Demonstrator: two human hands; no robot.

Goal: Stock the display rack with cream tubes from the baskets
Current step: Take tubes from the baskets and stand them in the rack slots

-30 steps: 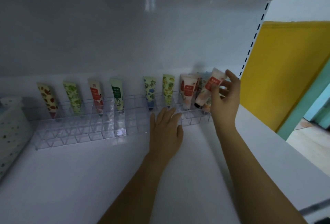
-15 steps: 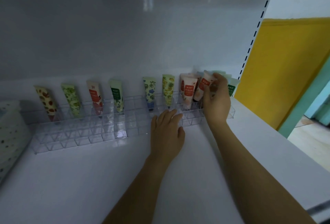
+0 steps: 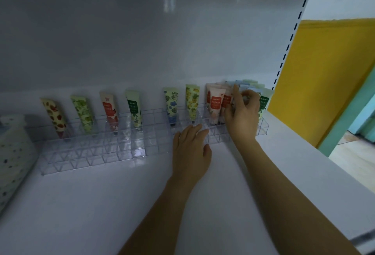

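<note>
Left hand (image 3: pixel 190 149): fingers straight, lying flat on the front cells of the display rack (image 3: pixel 97 153); it holds nothing and appears to steady the rack.
Right hand (image 3: pixel 242 116): fingers curled in among the crowded tubes (image 3: pixel 216 104) at the rack's right end. Whether they pinch one cannot be told.
Cream tubes: six spaced tubes (image 3: pixel 54 115) stand singly, cap down, along the rack's back row. The others are packed together at the right end, leaning on one another.
Basket (image 3: pixel 12 153): at the left edge of the shelf (image 3: pixel 101 204), just beside the rack's left end; its contents are not visible.
Risk, cluster: the packed tubes touch, so pushing one in or pulling the fingers out probably tips its neighbours.
Risk, rack: the rack looks light and loose, so a sideways push may slide it.
Risk, edge: the rack's right end sits near the shelf's right edge, and a knocked tube could drop there.
Room: the front rows hold no tubes. Bare shelf runs from the rack to the front edge. The back panel (image 3: pixel 142 41) stands close behind the tubes.
</note>
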